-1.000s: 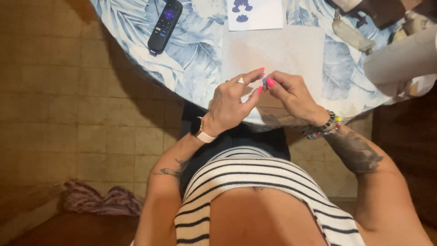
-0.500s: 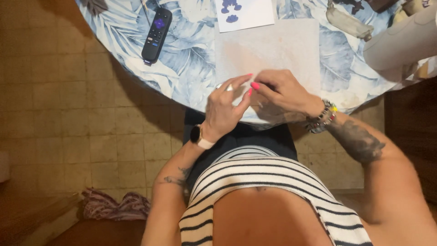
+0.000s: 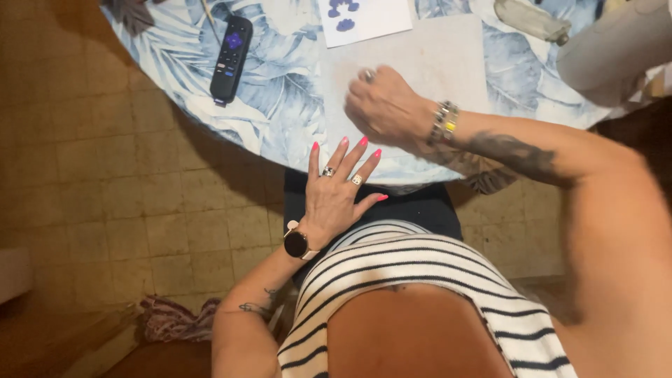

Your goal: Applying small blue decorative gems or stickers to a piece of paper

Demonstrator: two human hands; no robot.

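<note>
Head view looks down over my striped top at the round desk (image 3: pixel 280 119) with its blue leaf-print cloth. My right hand (image 3: pixel 383 108) lies knuckles-up on the pale sheet (image 3: pixel 448 63) spread over the cloth, fingers curled under; whether that grip has hold of anything I cannot tell, since the back of the hand hides the fingertips. My left hand (image 3: pixel 339 189) hovers at the near edge of the desk, fingers spread wide, its grip empty. A black remote (image 3: pixel 231 57) lies well to the left. A white card with purple blots (image 3: pixel 364 15) sits beyond the sheet.
</note>
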